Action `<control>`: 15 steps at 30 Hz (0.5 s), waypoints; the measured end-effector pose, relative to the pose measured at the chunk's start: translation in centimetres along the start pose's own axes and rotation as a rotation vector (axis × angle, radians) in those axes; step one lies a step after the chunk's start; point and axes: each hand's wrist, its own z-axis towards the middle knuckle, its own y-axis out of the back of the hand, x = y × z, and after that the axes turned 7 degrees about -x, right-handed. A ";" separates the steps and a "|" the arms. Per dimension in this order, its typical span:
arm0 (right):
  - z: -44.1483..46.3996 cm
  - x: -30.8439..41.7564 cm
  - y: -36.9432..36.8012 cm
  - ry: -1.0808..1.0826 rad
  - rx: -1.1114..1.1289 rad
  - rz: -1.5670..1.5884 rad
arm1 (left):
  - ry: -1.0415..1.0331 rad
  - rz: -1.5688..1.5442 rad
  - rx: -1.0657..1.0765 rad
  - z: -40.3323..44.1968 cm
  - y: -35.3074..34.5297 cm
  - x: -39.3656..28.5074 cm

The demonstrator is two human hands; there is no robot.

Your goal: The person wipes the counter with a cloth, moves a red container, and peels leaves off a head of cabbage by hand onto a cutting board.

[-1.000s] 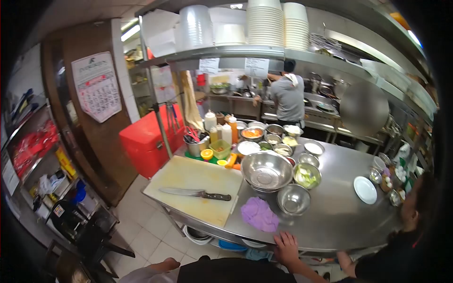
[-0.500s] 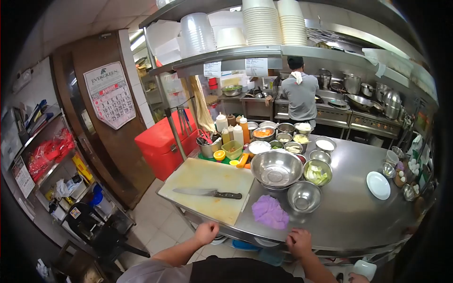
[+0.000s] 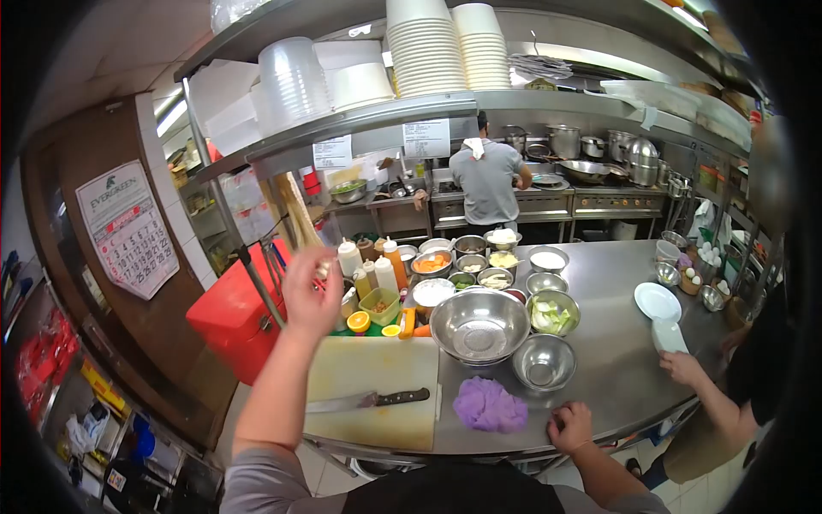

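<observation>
My left hand (image 3: 310, 293) is raised over the far left side of the counter, in front of the tongs and other utensils beside the sauce bottles (image 3: 374, 265). Its thumb and fingers look apart, though slightly blurred. Resting at the counter's near edge, my right hand (image 3: 571, 427) has its fingers curled in, with nothing visible in them. A crumpled purple cloth (image 3: 490, 405) lies to its left. Beyond that hand stands a small steel bowl (image 3: 545, 363). A black-handled kitchen knife (image 3: 370, 400) lies on the cutting board (image 3: 372, 364), below my left forearm.
A large steel bowl (image 3: 479, 325) stands mid-counter, near a bowl of cut greens (image 3: 555, 313) and several ingredient bowls. At right, another person's hand (image 3: 682, 368) holds a white dish (image 3: 669, 337) by a white plate (image 3: 658, 302). A shelf (image 3: 360, 116) hangs overhead. Someone (image 3: 491, 184) stands at the stove.
My left hand has risen from the board's near edge to the utensils. My right hand stays near the counter edge. The other person's hand and white dish have come up beside the plate.
</observation>
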 end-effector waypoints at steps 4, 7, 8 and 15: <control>0.2 0.5 0.2 -0.045 0.020 -0.025 | -0.243 0.205 0.036 8.5 -3.8 4.2; 0.5 1.0 0.5 -0.068 0.034 -0.065 | -0.257 0.352 0.047 11.8 -6.7 6.3; 0.6 1.0 0.6 -0.069 0.038 -0.079 | -0.280 0.391 0.027 12.4 -7.4 6.9; 0.4 0.4 0.2 -0.059 0.042 -0.068 | -0.259 0.294 -0.073 11.5 -9.6 11.8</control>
